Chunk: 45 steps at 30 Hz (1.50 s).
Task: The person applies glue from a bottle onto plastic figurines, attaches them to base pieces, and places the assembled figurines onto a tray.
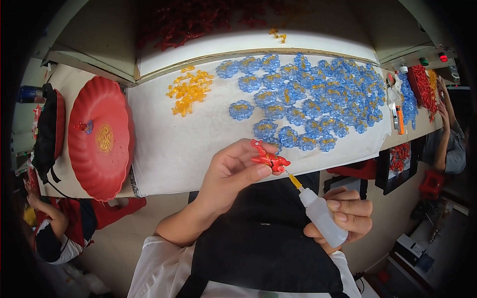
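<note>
Between the thumb and fingers of my left hand is a small red plastic animal figure, held above the table's near edge. My right hand grips a translucent white squeeze bottle, tilted so its yellow needle tip points up and left. The needle's end is at the figure's lower right side; whether it touches I cannot tell. Beyond my hands lie many blue translucent flower-shaped pieces with yellow bits at their centres. A pile of yellow translucent pieces lies to their left on the white sheet.
On the left stands a red scalloped tray holding one small red-and-blue piece. Dark red pieces lie in the shelf at the back. An orange lighter lies at the right. Other people work on both sides.
</note>
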{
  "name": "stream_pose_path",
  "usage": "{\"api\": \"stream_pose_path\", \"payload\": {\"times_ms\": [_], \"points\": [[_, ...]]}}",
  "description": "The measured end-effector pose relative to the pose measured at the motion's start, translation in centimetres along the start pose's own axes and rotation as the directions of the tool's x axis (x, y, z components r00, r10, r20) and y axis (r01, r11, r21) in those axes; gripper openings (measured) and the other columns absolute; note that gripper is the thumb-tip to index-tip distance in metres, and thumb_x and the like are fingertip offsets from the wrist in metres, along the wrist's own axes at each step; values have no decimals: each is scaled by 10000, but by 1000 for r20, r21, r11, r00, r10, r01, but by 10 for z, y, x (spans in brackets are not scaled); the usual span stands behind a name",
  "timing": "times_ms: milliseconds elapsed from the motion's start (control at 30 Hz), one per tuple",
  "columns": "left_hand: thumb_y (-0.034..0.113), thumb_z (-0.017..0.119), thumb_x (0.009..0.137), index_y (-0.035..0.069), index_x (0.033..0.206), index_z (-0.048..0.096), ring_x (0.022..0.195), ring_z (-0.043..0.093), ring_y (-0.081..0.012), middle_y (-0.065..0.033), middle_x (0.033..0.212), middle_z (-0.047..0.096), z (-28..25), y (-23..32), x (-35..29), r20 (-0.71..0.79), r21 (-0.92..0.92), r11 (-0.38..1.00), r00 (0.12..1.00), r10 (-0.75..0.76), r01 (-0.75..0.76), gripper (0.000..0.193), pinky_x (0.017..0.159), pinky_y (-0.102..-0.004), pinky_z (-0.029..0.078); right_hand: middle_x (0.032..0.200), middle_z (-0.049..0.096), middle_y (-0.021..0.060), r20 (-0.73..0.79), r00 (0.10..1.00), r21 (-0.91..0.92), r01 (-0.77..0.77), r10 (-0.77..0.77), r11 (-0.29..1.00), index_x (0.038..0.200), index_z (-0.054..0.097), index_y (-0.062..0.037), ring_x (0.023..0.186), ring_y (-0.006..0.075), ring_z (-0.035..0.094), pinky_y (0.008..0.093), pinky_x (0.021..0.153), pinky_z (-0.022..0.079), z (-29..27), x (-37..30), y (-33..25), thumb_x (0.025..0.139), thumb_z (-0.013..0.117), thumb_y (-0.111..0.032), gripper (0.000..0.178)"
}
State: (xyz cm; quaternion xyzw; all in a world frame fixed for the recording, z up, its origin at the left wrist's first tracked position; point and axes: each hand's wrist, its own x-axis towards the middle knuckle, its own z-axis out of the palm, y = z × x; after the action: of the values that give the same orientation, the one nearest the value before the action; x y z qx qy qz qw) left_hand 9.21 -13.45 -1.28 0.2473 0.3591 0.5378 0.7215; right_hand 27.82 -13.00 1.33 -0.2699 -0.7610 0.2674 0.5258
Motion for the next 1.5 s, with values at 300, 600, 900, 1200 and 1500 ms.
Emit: {"api": "stream_pose_path", "payload": {"times_ms": [300,600,900,1200,1500], "points": [[1,555,770,-1,1017,505,915,533,-128,-80,999,551,-2,-2,-1,18,-6,1000,1000,22,-22,252,819,-253,409,827,435,60,5,1000,39,-1,1,999,935,421,-75,583,140,457,237,449,415,1,-2,4,618,737,-234,476],[11,535,781,-4,1018,497,854,562,-149,-96,947,570,-2,-1,2,40,-71,997,999,-24,27,240,792,-264,432,826,435,69,-49,999,9,20,-20,1000,942,413,-73,581,136,447,227,450,408,1,-2,2,617,739,-252,494],[19,530,785,-14,1018,491,828,575,-163,-103,918,579,0,0,1,29,-87,996,999,-32,34,238,789,-269,434,826,431,78,24,998,-23,53,-53,998,924,399,-56,604,145,468,239,452,434,1,-1,9,623,736,-246,491],[18,531,780,-16,1018,492,825,574,-168,-105,907,581,-3,-2,2,9,-81,997,1000,-5,6,244,784,-275,436,810,426,69,51,996,-51,73,-71,996,915,389,-56,591,138,459,241,446,433,-2,-1,10,618,738,-260,502],[26,535,767,-26,1013,492,799,571,-204,-112,875,582,-31,9,0,-212,-52,968,950,228,-244,255,779,-312,424,929,448,137,-223,894,71,-382,388,921,1003,402,-21,786,191,536,269,630,490,-29,-19,38,647,608,86,425]]}}
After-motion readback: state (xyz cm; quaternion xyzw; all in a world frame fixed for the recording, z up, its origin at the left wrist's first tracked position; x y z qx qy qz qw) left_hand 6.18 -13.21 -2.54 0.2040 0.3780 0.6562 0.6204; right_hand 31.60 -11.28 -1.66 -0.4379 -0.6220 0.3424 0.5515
